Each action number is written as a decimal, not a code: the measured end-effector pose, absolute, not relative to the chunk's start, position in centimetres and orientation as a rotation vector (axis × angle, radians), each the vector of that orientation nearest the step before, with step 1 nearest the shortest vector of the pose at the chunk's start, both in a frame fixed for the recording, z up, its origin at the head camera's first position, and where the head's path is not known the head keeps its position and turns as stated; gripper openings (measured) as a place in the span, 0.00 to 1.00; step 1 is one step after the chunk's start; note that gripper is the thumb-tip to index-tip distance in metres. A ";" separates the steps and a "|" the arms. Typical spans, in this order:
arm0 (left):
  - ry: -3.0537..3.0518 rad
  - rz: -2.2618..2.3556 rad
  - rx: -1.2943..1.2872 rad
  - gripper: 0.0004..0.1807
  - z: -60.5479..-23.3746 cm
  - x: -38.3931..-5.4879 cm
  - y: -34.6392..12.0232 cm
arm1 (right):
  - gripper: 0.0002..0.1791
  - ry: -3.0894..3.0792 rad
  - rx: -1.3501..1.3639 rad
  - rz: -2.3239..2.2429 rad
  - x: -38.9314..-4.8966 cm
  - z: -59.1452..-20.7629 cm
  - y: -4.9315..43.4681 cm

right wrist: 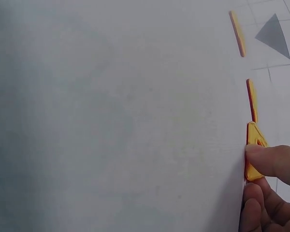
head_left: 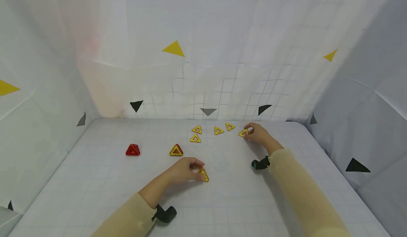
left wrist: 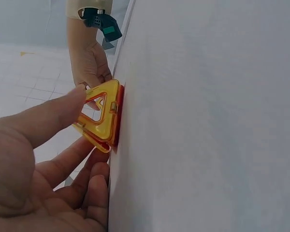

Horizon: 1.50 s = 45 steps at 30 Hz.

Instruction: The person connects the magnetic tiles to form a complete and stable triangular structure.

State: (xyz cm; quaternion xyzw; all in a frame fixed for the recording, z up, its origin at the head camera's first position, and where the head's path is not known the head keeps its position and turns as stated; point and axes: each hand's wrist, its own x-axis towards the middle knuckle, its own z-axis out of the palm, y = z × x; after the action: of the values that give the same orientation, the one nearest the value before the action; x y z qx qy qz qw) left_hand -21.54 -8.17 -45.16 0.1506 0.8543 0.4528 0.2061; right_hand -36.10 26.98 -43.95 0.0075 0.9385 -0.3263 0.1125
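Observation:
My left hand (head_left: 182, 170) holds a small build of triangular magnetic tiles (left wrist: 105, 127) between thumb and fingers, low over the table at front centre. In the left wrist view its yellow tiles stand tilted against each other on a red base. Farther back on the right, my right hand (head_left: 260, 135) pinches a single yellow triangular tile (right wrist: 253, 134) with a hollow middle; the thumb covers part of its face. That tile's lower edge is right at the tabletop in the right wrist view.
Several yellow triangular tiles (head_left: 195, 141) lie flat toward the back centre. A yellow-and-red pyramid (head_left: 176, 154) stands left of centre, and a red pyramid (head_left: 131, 150) farther left. White cloth walls (head_left: 210, 77) with coloured triangles enclose the white table (head_left: 95, 180).

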 end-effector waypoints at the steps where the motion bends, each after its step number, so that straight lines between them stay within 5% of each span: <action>1: 2.382 1.264 0.415 0.23 -45.1 -21.5 -8.1 | 0.24 2.757 0.014 -0.950 -35.9 -43.9 27.0; 10: 2.397 1.271 0.399 0.21 -45.4 -21.6 -7.8 | 0.28 2.748 -0.010 -0.917 -35.1 -44.4 27.2; 45: 2.396 1.270 0.471 0.19 -45.4 -21.7 -8.4 | 0.17 2.681 -0.210 -1.037 -31.7 -44.7 26.7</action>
State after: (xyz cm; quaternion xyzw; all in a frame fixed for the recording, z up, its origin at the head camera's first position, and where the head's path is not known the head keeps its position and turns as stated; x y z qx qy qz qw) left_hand -21.69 -8.43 -45.38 0.1678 0.8542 0.4526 0.1935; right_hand -31.68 26.69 -44.69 -0.0723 0.9224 -0.3569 0.1291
